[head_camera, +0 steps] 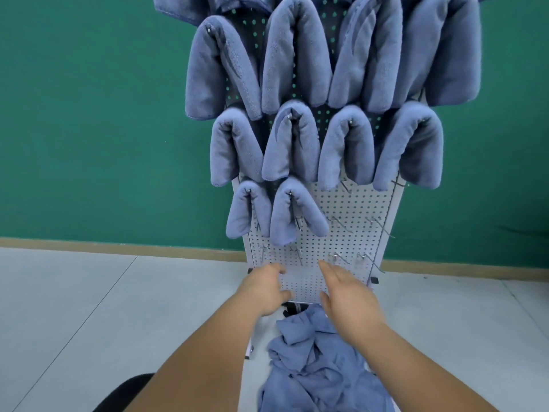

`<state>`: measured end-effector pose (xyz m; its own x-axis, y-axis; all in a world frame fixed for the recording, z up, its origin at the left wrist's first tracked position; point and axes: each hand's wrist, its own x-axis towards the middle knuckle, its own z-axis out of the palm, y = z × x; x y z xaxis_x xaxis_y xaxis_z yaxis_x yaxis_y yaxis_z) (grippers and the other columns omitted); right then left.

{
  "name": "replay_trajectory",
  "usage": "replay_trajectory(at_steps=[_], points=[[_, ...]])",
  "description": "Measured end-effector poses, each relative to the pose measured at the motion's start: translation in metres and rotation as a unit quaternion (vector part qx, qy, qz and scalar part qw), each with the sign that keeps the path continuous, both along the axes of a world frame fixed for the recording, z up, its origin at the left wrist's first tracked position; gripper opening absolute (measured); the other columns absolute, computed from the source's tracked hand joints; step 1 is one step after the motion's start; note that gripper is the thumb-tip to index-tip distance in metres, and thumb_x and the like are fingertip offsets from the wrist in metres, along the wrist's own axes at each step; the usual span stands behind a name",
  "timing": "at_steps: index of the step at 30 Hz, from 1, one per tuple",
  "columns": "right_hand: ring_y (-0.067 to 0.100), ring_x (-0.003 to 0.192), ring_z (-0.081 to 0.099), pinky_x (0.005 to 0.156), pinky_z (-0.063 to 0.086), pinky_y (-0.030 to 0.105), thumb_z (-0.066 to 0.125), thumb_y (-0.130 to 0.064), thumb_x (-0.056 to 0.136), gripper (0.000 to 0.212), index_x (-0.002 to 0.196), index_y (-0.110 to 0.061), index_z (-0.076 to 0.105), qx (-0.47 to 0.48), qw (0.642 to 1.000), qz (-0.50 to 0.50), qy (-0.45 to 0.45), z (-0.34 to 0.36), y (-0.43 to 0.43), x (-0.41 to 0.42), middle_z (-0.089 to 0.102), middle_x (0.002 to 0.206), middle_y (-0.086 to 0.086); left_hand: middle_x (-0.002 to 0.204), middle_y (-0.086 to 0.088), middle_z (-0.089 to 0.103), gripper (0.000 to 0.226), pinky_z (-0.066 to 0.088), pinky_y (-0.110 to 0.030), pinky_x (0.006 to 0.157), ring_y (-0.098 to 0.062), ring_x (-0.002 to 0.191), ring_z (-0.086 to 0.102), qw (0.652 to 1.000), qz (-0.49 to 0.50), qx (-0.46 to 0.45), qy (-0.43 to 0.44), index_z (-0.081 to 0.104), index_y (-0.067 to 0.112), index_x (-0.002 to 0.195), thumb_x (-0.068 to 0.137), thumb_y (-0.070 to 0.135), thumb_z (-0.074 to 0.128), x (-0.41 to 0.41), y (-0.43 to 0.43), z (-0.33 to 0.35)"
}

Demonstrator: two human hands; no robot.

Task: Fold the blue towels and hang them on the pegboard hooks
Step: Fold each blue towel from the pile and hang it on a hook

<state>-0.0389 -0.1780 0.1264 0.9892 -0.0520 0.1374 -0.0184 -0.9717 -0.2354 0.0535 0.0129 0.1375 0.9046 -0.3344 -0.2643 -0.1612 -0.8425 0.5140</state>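
The white pegboard [350,203] stands on the pale floor [89,292], in front of a green wall [89,114]. Many folded blue towels [292,144] hang over its hooks in rows. The lowest filled row has 2 towels at the left side, and the row above it has 4. To the right of these 2 towels and below them, bare hooks [341,224] stick out from the board.

Both hands reach forward to the lower part of the pegboard. The left hand [266,289] holds nothing and its fingers are loose. The right hand [347,295] also holds nothing, with its fingers straight and spread. Below the hands, a crumpled pile of blue towels [320,361] lies on the floor, at the foot of the board.
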Motion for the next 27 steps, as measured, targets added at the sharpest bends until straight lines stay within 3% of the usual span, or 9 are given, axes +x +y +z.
replay_trajectory(at_steps=[2,7,11,13,16,18,20,22,27], points=[[0.019,0.155,0.032,0.119,0.034,0.031,0.045,-0.029,0.109,0.066,0.168,-0.022,0.016,-0.04,0.996,0.024,0.079,-0.012,-0.009,-0.015,0.027,0.172,-0.002,0.127,-0.002,0.066,0.064,0.053,-0.033,0.101,-0.022,0.113,0.065,0.999,-0.026,0.009,0.018,0.053,0.027,0.146,0.089,0.04,0.08,-0.013,0.0,-0.012],[0.029,0.137,0.05,0.104,0.049,0.041,0.055,-0.032,0.102,0.059,0.157,-0.023,0.036,-0.08,0.966,0.031,0.245,-0.059,-0.026,-0.055,0.049,0.152,0.004,0.139,-0.002,0.059,0.069,0.053,-0.034,0.101,-0.025,0.119,0.062,0.994,-0.074,0.017,0.079,0.05,0.032,0.15,0.089,0.039,0.079,-0.061,-0.005,-0.08],[0.031,0.134,0.05,0.104,0.05,0.045,0.056,-0.035,0.101,0.053,0.152,-0.026,0.041,-0.072,0.939,0.033,0.335,-0.102,-0.034,-0.085,0.049,0.145,0.006,0.148,-0.006,0.055,0.074,0.049,-0.036,0.108,-0.025,0.126,0.06,0.982,-0.111,0.047,0.143,0.044,0.031,0.156,0.091,0.035,0.079,-0.099,0.001,-0.14],[0.031,0.135,0.05,0.106,0.049,0.045,0.054,-0.037,0.103,0.054,0.154,-0.028,0.041,-0.05,0.932,0.023,0.358,-0.122,-0.034,-0.097,0.049,0.146,0.005,0.153,-0.003,0.052,0.073,0.045,-0.033,0.111,-0.024,0.134,0.056,0.977,-0.125,0.076,0.158,0.043,0.031,0.157,0.093,0.035,0.077,-0.115,0.01,-0.163],[0.03,0.133,0.051,0.104,0.05,0.041,0.055,-0.034,0.104,0.052,0.154,-0.026,0.043,-0.01,0.919,0.017,0.393,-0.148,-0.027,-0.116,0.051,0.147,0.007,0.156,0.002,0.05,0.074,0.045,-0.04,0.113,-0.024,0.138,0.052,0.96,-0.165,0.134,0.183,0.043,0.03,0.156,0.091,0.042,0.075,-0.135,0.021,-0.194],[0.029,0.134,0.05,0.104,0.05,0.041,0.056,-0.037,0.104,0.058,0.158,-0.032,0.038,0.016,0.911,0.021,0.411,-0.161,-0.019,-0.127,0.05,0.148,0.006,0.149,0.002,0.056,0.071,0.049,-0.043,0.108,-0.026,0.134,0.056,0.951,-0.175,0.161,0.197,0.048,0.03,0.15,0.086,0.046,0.074,-0.146,0.025,-0.214],[0.029,0.137,0.048,0.107,0.049,0.045,0.058,-0.04,0.102,0.064,0.16,-0.038,0.033,0.033,0.905,0.02,0.424,-0.171,-0.012,-0.134,0.047,0.151,0.004,0.133,0.001,0.066,0.055,0.054,-0.044,0.099,-0.028,0.123,0.063,0.953,-0.173,0.166,0.185,0.058,0.031,0.132,0.08,0.044,0.069,-0.156,0.023,-0.226],[0.029,0.141,0.045,0.11,0.047,0.046,0.059,-0.041,0.101,0.067,0.162,-0.039,0.031,0.045,0.902,0.016,0.429,-0.178,-0.006,-0.137,0.044,0.156,0.004,0.12,-0.001,0.071,0.037,0.056,-0.04,0.092,-0.027,0.114,0.067,0.959,-0.163,0.164,0.163,0.063,0.026,0.12,0.085,0.038,0.069,-0.166,0.017,-0.23],[0.03,0.141,0.047,0.11,0.047,0.045,0.063,-0.04,0.099,0.069,0.161,-0.033,0.032,0.049,0.905,0.018,0.423,-0.182,-0.004,-0.137,0.045,0.154,0.006,0.127,-0.006,0.07,0.027,0.043,-0.023,0.08,-0.025,0.117,0.065,0.968,-0.147,0.162,0.126,0.071,0.016,0.122,0.101,0.024,0.058,-0.171,0.011,-0.252]])
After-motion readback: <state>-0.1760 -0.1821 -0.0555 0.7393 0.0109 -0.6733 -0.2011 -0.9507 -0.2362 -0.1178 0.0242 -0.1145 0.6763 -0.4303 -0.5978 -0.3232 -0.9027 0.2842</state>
